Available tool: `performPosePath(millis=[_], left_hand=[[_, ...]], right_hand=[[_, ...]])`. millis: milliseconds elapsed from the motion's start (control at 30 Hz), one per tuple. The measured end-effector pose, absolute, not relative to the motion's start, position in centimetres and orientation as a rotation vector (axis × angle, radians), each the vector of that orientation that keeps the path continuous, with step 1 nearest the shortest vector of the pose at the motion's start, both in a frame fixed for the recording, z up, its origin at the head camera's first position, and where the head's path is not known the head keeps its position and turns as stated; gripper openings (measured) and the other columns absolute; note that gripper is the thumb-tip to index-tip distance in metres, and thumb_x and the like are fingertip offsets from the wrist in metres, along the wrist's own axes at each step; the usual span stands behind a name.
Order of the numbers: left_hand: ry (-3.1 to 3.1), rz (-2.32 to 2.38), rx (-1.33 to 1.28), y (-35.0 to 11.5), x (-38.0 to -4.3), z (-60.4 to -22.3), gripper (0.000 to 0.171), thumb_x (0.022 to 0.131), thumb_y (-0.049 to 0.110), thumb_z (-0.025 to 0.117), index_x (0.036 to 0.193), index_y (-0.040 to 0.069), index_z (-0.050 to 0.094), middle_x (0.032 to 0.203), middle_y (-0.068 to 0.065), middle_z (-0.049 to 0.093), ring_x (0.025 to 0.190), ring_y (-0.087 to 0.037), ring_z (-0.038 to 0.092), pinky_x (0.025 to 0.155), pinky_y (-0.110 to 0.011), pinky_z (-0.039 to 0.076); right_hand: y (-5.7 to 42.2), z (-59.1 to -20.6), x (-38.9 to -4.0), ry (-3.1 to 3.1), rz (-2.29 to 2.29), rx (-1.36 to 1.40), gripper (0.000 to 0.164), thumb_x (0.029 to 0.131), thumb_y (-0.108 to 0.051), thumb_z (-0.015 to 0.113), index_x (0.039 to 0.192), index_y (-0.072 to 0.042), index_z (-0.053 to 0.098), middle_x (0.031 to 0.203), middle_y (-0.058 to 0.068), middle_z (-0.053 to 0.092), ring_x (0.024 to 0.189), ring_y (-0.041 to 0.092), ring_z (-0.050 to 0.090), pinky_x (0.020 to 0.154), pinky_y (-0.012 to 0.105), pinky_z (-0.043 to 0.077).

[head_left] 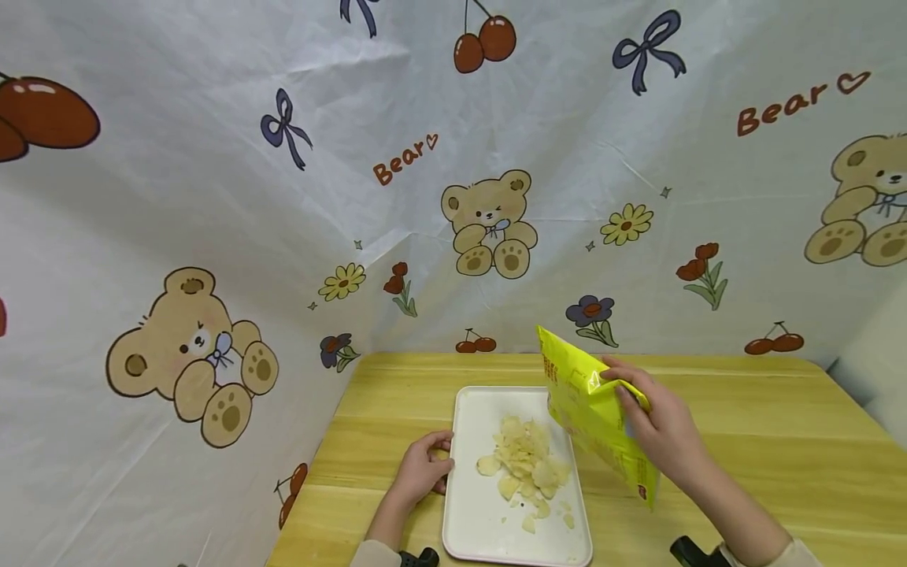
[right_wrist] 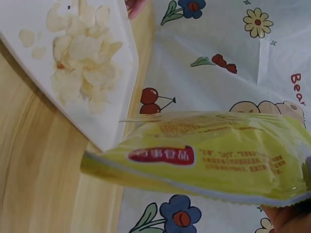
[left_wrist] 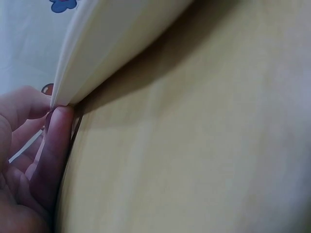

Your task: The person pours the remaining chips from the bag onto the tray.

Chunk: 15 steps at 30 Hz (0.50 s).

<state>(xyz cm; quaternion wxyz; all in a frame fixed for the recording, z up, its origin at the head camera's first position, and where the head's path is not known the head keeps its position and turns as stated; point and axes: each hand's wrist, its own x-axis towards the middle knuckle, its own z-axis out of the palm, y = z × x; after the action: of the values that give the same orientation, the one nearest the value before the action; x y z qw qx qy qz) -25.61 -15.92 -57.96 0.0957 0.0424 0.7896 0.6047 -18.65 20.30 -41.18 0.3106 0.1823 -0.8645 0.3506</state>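
A white rectangular tray [head_left: 473, 524] lies on the wooden table, with a loose heap of pale potato chips [head_left: 526, 455] across its middle and small crumbs towards the near end. At its left edge my left hand [head_left: 420, 470] pinches the rim; the left wrist view shows thumb and fingers meeting at the tray's edge [left_wrist: 104, 53]. My right hand [head_left: 664, 421] grips a bright yellow chip bag [head_left: 584, 394], which hangs tilted over and beside the tray's right side. Printed red and orange lettering faces the right wrist camera on the bag [right_wrist: 218, 160]. Its contents are hidden.
The wooden table [head_left: 765, 457] extends to both sides of the tray. Behind and to the left hangs a white sheet [head_left: 496, 307] printed with bears, bows, cherries and flowers. A dark strap piece [head_left: 418, 558] sits at the left wrist.
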Motion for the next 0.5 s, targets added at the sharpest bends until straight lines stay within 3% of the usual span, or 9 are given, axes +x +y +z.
performPosePath(millis=[67, 300, 367, 500], left_hand=[[2.342, 1.793, 0.123, -15.9, -25.6, -57.9, 0.050, 0.086, 0.001, 0.069, 0.135, 0.007, 0.059, 0.113, -0.012, 0.059, 0.049, -0.012, 0.052, 0.044, -0.029, 0.054], [2.343, 1.792, 0.125, -15.8, -25.7, -58.1, 0.050, 0.086, 0.001, 0.069, 0.134, 0.007, 0.060, 0.112, -0.012, 0.059, 0.048, -0.012, 0.051, 0.044, -0.030, 0.055], [2.341, 1.794, 0.121, -15.8, -25.7, -58.2, 0.050, 0.085, 0.001, 0.069, 0.134, 0.007, 0.060, 0.112, -0.011, 0.059, 0.048, -0.012, 0.051, 0.044, -0.030, 0.054], [2.342, 1.795, 0.115, -15.9, -25.6, -58.2, 0.050, 0.086, 0.001, 0.068, 0.135, 0.006, 0.059, 0.112, -0.011, 0.059, 0.049, -0.011, 0.051, 0.043, -0.029, 0.054]], right_hand=[[20.5, -41.4, -18.8, -2.281, 0.902, 0.489, 0.022, 0.098, 0.002, 0.056, 0.115, -0.008, 0.066, 0.137, 0.014, 0.063, 0.126, -0.018, 0.041, 0.097, -0.007, 0.030], [21.3, -42.4, -18.7, -2.288, 0.846, 0.466, 0.026, 0.095, 0.005, 0.058, 0.115, -0.009, 0.066, 0.138, 0.013, 0.062, 0.127, -0.017, 0.042, 0.096, -0.008, 0.028], [21.6, -42.6, -18.7, -2.295, 0.821, 0.455, 0.027, 0.094, 0.006, 0.059, 0.114, -0.010, 0.066, 0.138, 0.013, 0.062, 0.127, -0.007, 0.050, 0.096, -0.008, 0.027], [21.9, -43.0, -18.6, -2.338, 0.790, 0.426, 0.027, 0.093, 0.008, 0.060, 0.114, -0.009, 0.065, 0.139, 0.015, 0.061, 0.121, 0.030, 0.062, 0.093, -0.010, 0.025]])
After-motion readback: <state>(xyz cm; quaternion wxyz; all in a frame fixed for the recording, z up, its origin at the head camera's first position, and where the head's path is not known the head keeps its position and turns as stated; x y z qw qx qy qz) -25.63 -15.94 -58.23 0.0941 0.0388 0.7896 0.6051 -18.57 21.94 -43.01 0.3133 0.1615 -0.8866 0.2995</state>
